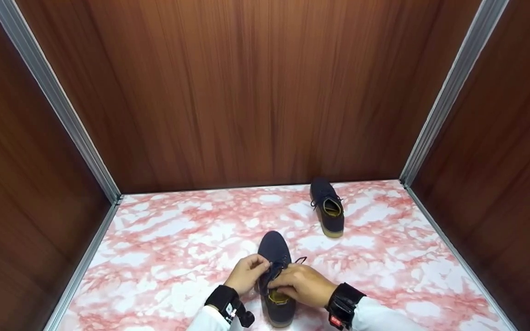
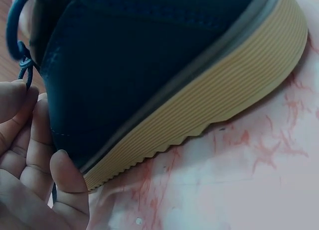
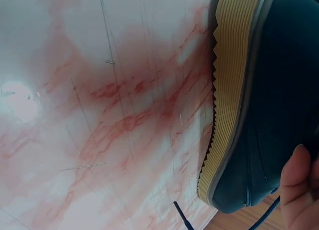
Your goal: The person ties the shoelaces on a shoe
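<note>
A dark navy shoe (image 1: pixel 275 246) with a ribbed tan sole (image 2: pixel 199 105) stands toe-away at the near middle of the floor. My left hand (image 1: pixel 245 273) is at the left of its lacing, and in the left wrist view its thumb and fingers pinch a blue shoelace (image 2: pixel 27 70) just below a small knot. Over the shoe's opening, from the right, my right hand (image 1: pixel 304 282) bends its fingers in at the laces and grips the lace there; its fingertips are partly hidden. A loose lace end (image 3: pixel 182 215) sticks out beside the shoe in the right wrist view.
A matching shoe (image 1: pixel 327 207), its lace in a bow, stands farther back on the right near the wall. The floor (image 1: pixel 177 239) has a red and white marbled pattern. Brown wood panels (image 1: pixel 246 92) with grey metal edging enclose it on three sides.
</note>
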`<action>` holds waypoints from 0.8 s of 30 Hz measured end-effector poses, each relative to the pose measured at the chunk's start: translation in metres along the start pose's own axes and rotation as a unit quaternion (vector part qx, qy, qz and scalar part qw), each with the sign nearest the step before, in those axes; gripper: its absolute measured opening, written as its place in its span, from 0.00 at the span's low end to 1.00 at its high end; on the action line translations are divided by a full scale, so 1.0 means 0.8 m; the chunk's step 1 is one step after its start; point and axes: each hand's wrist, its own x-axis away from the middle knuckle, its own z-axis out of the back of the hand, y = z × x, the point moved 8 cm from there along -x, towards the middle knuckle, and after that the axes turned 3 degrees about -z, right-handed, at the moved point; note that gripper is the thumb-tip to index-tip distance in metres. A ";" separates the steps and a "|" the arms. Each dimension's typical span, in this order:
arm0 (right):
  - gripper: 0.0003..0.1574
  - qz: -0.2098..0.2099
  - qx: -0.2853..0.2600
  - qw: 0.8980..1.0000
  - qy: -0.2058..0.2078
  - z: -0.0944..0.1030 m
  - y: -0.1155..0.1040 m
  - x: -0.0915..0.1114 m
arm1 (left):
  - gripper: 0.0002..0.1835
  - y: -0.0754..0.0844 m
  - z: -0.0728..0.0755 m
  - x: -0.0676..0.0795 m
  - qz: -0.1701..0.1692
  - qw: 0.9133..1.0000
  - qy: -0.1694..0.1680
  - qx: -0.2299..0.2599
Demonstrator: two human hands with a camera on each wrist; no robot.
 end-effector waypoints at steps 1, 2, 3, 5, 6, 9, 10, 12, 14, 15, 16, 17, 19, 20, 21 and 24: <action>0.17 -0.003 0.004 1.000 0.002 0.000 0.000 0.000 | 0.12 0.000 0.000 0.000 0.000 1.000 0.001 -0.001; 0.16 -0.007 0.006 1.000 0.006 -0.001 0.001 -0.001 | 0.12 0.000 0.001 0.000 -0.002 1.000 0.003 -0.002; 0.15 -0.010 0.006 1.000 0.012 0.000 0.002 -0.001 | 0.12 0.000 0.001 0.000 -0.002 1.000 0.004 -0.002; 0.14 -0.016 -0.002 1.000 0.027 0.001 0.003 0.000 | 0.11 0.000 0.001 0.001 -0.007 1.000 0.006 0.003; 0.13 -0.019 -0.009 0.999 0.036 0.001 0.004 0.000 | 0.11 -0.001 0.001 0.000 -0.006 1.000 0.007 0.006; 0.12 -0.028 -0.033 0.997 0.063 0.003 0.008 0.002 | 0.11 0.000 0.001 0.001 -0.012 1.000 0.012 0.012; 0.11 -0.033 -0.040 0.996 0.071 0.004 0.010 0.003 | 0.11 0.000 0.000 0.001 -0.014 1.000 0.015 0.015; 0.11 -0.045 -0.050 0.994 0.086 0.005 0.014 0.004 | 0.11 0.001 0.001 0.001 -0.014 0.999 0.021 0.023; 0.10 -0.058 -0.069 0.991 0.096 0.006 0.019 0.006 | 0.11 0.002 0.001 0.001 -0.016 0.999 0.027 0.033; 0.10 -0.068 -0.083 0.989 0.099 0.006 0.022 0.007 | 0.11 0.003 0.002 0.002 -0.015 0.999 0.030 0.038; 0.09 -0.080 -0.101 0.987 0.101 0.006 0.025 0.008 | 0.11 0.003 0.002 0.002 -0.012 0.998 0.033 0.044; 0.09 -0.094 -0.121 0.983 0.102 0.006 0.029 0.009 | 0.11 0.004 0.003 0.001 -0.011 0.998 0.035 0.049; 0.08 -0.133 -0.167 0.972 0.101 0.007 0.039 0.009 | 0.11 0.005 0.005 0.001 -0.012 0.997 0.038 0.060; 0.08 -0.154 -0.188 0.965 0.099 0.008 0.045 0.009 | 0.11 0.007 0.006 0.000 -0.012 0.997 0.039 0.064; 0.08 -0.174 -0.205 0.958 0.098 0.010 0.050 0.009 | 0.11 0.008 0.008 0.000 -0.014 0.997 0.041 0.066; 0.08 -0.219 -0.239 0.941 0.096 0.017 0.066 0.009 | 0.11 0.012 0.011 -0.002 -0.017 0.997 0.041 0.063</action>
